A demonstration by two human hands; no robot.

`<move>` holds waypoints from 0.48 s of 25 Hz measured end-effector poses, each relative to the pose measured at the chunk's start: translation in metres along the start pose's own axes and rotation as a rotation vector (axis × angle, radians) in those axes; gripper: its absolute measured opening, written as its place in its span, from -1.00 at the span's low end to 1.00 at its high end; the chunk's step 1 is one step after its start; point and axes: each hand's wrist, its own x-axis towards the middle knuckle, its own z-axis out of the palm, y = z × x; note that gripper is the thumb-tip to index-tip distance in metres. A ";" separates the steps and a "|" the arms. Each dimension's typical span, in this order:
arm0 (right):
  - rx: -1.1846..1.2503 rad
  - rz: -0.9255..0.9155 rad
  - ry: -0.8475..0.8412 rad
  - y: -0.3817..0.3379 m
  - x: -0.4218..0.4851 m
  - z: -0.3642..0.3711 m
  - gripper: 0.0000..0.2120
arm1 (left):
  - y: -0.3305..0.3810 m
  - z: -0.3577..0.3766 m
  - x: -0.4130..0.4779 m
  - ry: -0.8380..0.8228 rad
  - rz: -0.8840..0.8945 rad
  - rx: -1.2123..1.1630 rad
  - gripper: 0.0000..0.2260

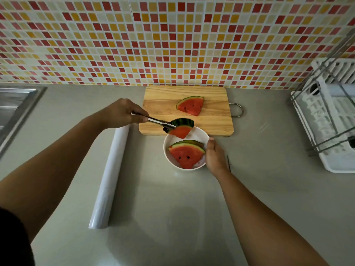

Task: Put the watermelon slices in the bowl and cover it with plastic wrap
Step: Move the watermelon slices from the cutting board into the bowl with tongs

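Note:
A white bowl stands on the grey counter just in front of a wooden cutting board. Watermelon slices lie in the bowl, rind toward the wall. My left hand grips metal tongs, and the tongs pinch another slice held above the bowl's far rim. My right hand rests against the bowl's right side, thumb on the rim. One more slice lies on the board. A roll of plastic wrap lies on the counter to the left of the bowl.
A steel sink sits at the far left. A white dish rack with a metal frame stands at the right. A mosaic-tiled wall runs behind the board. The board's metal handle sticks out to the right.

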 end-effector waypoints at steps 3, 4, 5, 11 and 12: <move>-0.012 0.002 -0.009 0.000 0.000 -0.001 -0.49 | 0.013 0.012 -0.007 0.094 0.258 0.212 -0.80; -0.017 -0.001 -0.012 0.001 0.001 -0.001 -0.49 | 0.017 0.016 -0.009 0.126 0.365 0.275 -0.82; -0.021 -0.005 -0.011 0.001 0.001 -0.001 -0.49 | 0.022 0.020 -0.010 0.150 0.439 0.332 -0.82; -0.041 -0.013 0.006 -0.001 0.002 -0.001 -0.50 | 0.031 0.039 -0.020 0.083 0.467 0.556 -0.75; -0.047 -0.014 0.007 -0.001 0.002 -0.001 -0.50 | 0.031 0.039 -0.022 0.087 0.449 0.544 -0.74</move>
